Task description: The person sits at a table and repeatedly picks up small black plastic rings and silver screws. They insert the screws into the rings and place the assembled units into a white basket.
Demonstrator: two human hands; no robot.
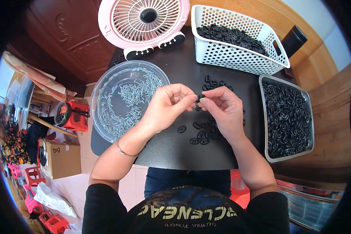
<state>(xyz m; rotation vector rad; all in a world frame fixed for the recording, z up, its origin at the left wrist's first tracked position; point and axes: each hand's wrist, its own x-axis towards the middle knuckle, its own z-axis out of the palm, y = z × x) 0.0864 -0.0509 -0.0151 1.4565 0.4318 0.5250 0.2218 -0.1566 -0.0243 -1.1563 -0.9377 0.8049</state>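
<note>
Over the middle of the dark table, my left hand (168, 104) and my right hand (224, 110) meet fingertip to fingertip. Between them is a small black oval piece (200, 96), pinched by my right thumb and forefinger. My left thumb and forefinger are pressed together at its side; whatever they grip is too small to make out. Loose black oval pieces with holes (201, 134) lie on the table below and behind my hands, some hidden by my right hand. Left of my left hand stands a clear round tub (96, 113) of small silvery screws (132, 93).
A white perforated basket (238, 60) of black pieces stands at the back right. A grey-rimmed tray (266, 128) full of black ovals sits at the right edge. Behind the tub is a pink fan (105, 23). A black cylinder (293, 41) stands beside the basket.
</note>
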